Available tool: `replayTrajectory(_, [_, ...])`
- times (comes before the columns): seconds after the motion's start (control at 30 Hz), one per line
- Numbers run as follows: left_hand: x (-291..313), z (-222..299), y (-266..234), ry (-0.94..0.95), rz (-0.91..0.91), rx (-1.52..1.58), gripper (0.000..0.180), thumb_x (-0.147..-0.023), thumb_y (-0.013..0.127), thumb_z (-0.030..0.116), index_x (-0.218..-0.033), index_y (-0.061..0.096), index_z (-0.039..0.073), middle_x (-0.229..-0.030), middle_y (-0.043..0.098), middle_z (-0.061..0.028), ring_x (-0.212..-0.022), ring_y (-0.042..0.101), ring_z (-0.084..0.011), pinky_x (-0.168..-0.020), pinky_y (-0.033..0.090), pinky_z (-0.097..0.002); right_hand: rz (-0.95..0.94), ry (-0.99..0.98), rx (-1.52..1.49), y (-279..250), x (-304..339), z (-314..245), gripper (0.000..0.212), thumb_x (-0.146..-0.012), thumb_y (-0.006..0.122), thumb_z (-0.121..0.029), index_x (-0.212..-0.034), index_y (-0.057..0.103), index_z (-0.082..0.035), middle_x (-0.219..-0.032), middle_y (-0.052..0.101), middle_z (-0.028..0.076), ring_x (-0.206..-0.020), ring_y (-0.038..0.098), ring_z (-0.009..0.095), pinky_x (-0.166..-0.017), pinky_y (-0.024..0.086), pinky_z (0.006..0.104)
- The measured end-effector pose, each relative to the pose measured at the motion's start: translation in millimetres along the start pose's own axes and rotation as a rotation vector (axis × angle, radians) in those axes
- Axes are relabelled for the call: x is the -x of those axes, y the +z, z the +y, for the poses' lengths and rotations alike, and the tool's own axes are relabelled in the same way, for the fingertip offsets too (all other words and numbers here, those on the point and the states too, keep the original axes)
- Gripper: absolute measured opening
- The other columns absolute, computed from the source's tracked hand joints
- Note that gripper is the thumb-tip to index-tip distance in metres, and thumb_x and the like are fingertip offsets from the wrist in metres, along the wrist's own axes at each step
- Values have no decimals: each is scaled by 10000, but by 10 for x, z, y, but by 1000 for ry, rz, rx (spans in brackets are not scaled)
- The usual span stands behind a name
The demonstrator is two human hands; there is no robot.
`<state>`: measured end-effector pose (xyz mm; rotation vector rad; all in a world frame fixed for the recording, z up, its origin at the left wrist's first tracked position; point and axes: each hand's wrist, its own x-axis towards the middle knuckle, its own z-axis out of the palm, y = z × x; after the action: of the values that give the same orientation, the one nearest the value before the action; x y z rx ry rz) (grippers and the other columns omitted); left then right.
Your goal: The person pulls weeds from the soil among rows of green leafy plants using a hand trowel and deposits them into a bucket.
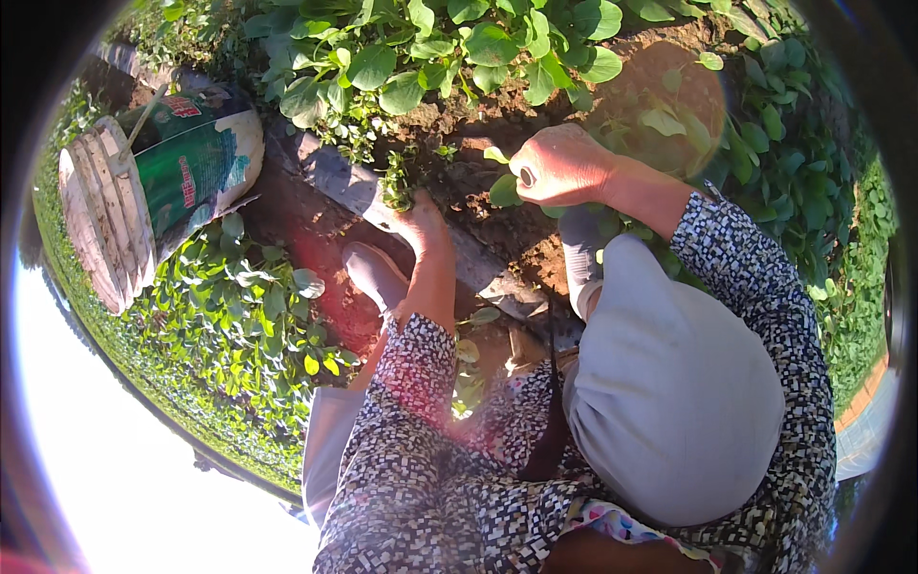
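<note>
Over brown soil [545,260], left hand [424,228] tight on green sprigs [396,180], right hand [566,165] curled, contents unclear

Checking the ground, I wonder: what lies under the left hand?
A grey strip shows on both sides of the left hand; whatever lies directly beneath the hand is covered.

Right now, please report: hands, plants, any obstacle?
Left hand at leafy green sprigs, grip unclear. Right hand curled shut beside round green leaf. Green and white plastic bucket at left, apart from hands.
</note>
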<state>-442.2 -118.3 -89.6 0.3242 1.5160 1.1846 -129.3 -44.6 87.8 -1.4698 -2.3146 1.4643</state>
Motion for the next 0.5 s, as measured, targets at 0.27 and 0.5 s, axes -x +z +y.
replayTrajectory(0.27, [19, 549, 1347, -140, 285, -1028, 615, -774, 715, 343, -1227, 477, 2, -1164, 613, -195, -1028, 602, -350, -886, 453, -404, 8, 128, 57, 74, 191, -68, 185, -725, 559, -236, -686, 626, -68, -678, 607, 152, -693, 603, 371, -641, 478, 488])
replayTrajectory(0.5, [-861, -92, 68, 21, -104, -106, 363, -883, 615, 136, -1230, 525, 80, -1141, 593, -91, -1032, 561, -210, -883, 442, -321, -8, -41, 41, 427, -243, 62, 169, -718, 573, -265, -685, 652, -118, -719, 646, 120, -726, 624, 331, -645, 490, 451])
